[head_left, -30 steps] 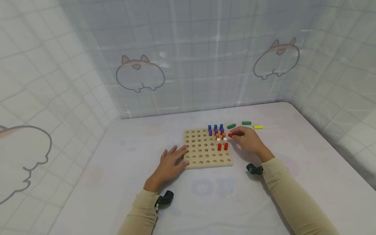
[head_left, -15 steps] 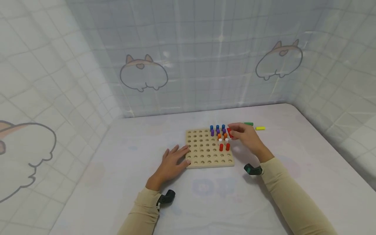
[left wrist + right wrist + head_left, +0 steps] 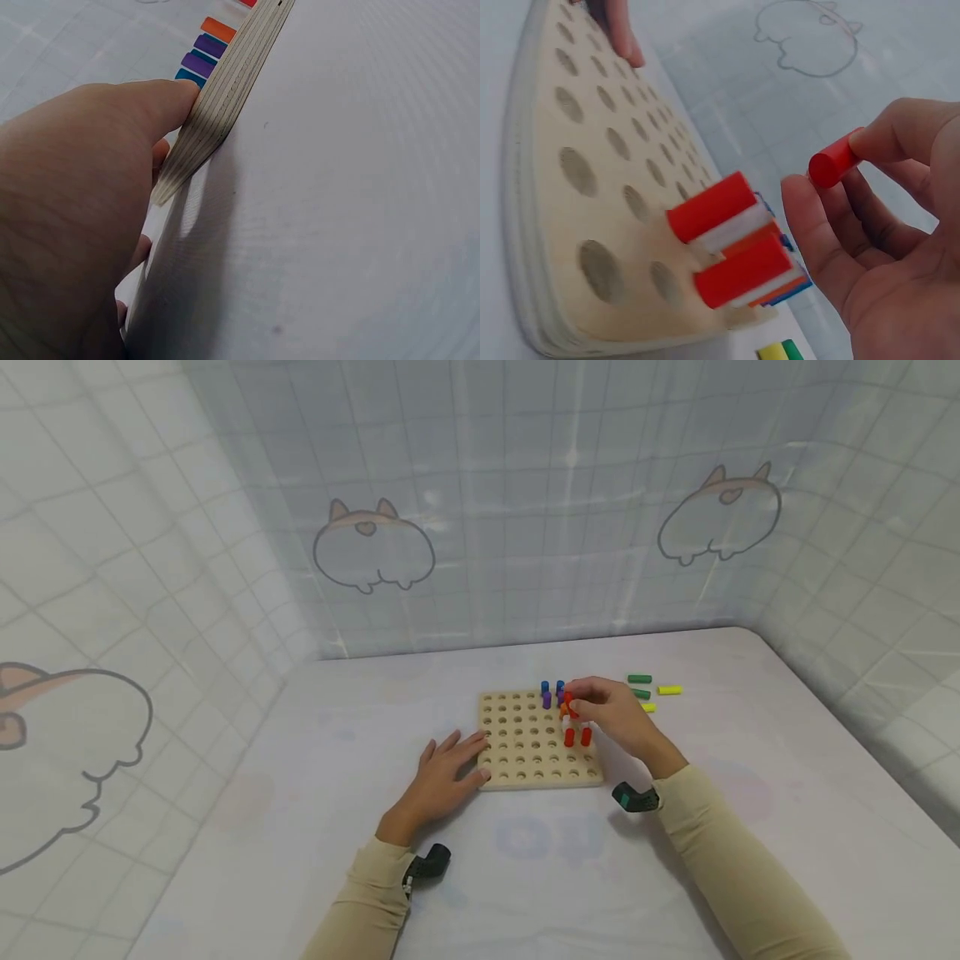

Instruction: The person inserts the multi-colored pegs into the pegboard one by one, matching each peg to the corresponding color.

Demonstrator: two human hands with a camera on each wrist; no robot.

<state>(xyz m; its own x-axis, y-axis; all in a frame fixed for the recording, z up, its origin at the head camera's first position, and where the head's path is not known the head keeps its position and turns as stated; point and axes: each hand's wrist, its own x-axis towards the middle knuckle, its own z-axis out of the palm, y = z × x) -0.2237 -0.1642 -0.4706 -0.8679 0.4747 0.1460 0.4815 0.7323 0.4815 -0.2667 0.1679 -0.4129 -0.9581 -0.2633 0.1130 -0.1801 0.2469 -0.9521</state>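
A square wooden pegboard (image 3: 525, 752) lies flat on the white table. Blue (image 3: 545, 687), purple (image 3: 547, 699) and two red pegs (image 3: 577, 737) stand in its far right holes. My right hand (image 3: 581, 702) pinches a red peg (image 3: 572, 703) in its fingertips, just above the standing pegs. In the right wrist view the red peg (image 3: 836, 159) hangs clear of the two red pegs (image 3: 712, 206) and the pegboard (image 3: 592, 195). My left hand (image 3: 442, 768) rests flat at the board's left edge, thumb against the pegboard side (image 3: 225, 97).
Loose pegs lie on the table right of the board: two green pegs (image 3: 639, 678), a yellow peg (image 3: 670, 690) and another yellow peg (image 3: 648, 707). Padded walls with cartoon prints close in the back and both sides. Many board holes on the left and near side stand bare.
My right hand carried the red peg leftward, from beside the board's right edge to over the standing pegs. The left hand stayed put.
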